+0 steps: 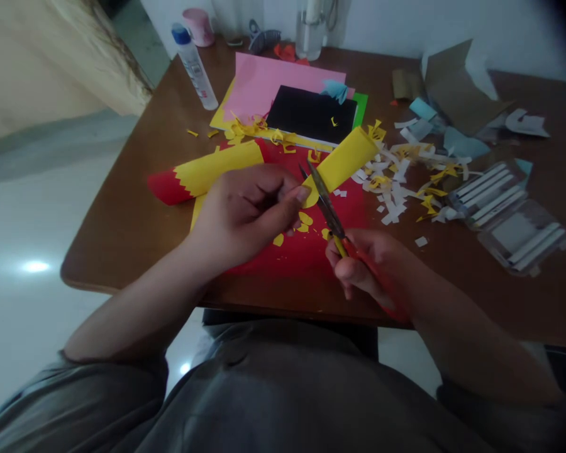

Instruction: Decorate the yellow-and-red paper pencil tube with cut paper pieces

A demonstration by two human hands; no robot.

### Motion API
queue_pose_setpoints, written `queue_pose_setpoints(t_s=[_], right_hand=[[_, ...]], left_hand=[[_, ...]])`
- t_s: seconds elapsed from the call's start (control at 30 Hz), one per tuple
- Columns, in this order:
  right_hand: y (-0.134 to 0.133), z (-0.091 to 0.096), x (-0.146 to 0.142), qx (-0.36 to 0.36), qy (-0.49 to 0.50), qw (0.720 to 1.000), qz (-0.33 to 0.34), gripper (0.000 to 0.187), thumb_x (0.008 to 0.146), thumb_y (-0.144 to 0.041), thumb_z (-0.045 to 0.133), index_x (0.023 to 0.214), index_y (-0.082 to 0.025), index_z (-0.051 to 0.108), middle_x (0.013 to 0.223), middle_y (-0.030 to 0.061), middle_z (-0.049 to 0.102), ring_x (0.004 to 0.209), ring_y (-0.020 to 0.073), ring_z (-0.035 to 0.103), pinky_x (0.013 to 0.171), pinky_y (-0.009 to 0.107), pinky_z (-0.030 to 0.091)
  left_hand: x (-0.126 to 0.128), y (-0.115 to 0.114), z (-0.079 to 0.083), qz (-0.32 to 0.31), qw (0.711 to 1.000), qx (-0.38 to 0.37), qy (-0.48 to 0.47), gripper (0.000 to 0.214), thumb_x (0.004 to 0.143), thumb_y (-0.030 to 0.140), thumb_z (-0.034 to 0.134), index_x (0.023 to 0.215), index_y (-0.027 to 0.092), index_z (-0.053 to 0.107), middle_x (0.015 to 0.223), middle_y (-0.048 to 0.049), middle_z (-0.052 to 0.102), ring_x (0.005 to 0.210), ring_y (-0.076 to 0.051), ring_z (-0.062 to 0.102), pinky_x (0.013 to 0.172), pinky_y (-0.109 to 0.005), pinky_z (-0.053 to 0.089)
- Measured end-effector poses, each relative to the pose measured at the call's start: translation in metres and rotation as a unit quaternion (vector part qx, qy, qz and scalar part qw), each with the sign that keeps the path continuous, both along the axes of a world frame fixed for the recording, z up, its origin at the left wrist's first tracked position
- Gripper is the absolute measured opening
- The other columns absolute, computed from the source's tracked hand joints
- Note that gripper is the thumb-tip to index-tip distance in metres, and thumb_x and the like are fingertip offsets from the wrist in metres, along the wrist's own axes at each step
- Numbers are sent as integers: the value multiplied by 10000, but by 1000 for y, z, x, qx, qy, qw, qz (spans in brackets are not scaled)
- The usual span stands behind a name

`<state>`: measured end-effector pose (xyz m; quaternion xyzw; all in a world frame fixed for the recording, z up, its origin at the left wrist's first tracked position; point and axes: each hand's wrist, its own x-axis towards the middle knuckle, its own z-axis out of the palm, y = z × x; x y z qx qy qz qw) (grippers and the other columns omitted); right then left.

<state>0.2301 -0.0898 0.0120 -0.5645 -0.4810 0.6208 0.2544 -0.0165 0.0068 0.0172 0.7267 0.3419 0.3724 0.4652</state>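
My left hand point(245, 214) pinches the end of a folded yellow paper strip point(342, 167) between thumb and fingers. My right hand point(363, 267) is closed around the red-and-yellow handles of a pair of scissors point(325, 204), whose slim metal blades lie against the strip's lower end. Below my hands lies a red paper sheet point(306, 255) dotted with small yellow cuttings. Left of my left hand, a rolled red-and-yellow paper point(198, 173) with a zigzag edge rests on the sheet. My left hand hides part of the roll's lower side.
The brown wooden table point(113, 245) ends in a rounded edge near my body. Pink paper point(278, 85), black paper point(309, 113), a glue bottle point(193, 66), white paper scraps point(393, 189), a plastic pack of white sticks point(509, 220) and torn cardboard point(457, 94) lie on it.
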Motion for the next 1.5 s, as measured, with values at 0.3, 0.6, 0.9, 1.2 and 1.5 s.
queue_pose_setpoints(t_s=[0.3,0.6,0.9,1.2,1.5], right_hand=[[-1,-1,-1,-3,36,999,-10,832,715,-1019,918,846,-258,610,717,-49,568,598,148,549,597,326,551],[-1,-8,0,41,25,999,5,819,768,-1026,878,870,-251,629,748,-36,585,647,152,540,614,318,490],[-2,-6,6,1,33,999,10,782,771,-948,950,894,-246,627,801,-30,585,708,160,502,628,309,446],[-1,6,10,-30,47,998,28,836,707,-977,965,866,-237,610,767,-35,566,673,143,490,629,298,428],[-2,7,10,-45,42,998,-19,824,661,-955,1003,842,-246,626,727,-30,604,597,138,492,554,298,439]], left_hand=[[0,1,-2,-6,1000,4,-17,436,1078,601,859,864,230,779,755,-35,769,643,-151,666,572,-301,497],[22,-15,-15,-22,980,-144,-133,492,1045,677,867,934,200,821,771,-42,812,665,-180,794,645,-283,657],[14,-12,-5,-54,987,-111,-106,442,1052,578,898,846,195,816,745,-59,826,656,-173,789,616,-263,632],[-2,5,5,-141,981,-117,-69,364,1041,445,938,817,192,805,721,-46,822,598,-153,757,574,-244,599],[-1,7,5,-92,990,-69,-84,363,1060,454,922,833,190,823,742,-55,829,598,-144,728,561,-277,562]])
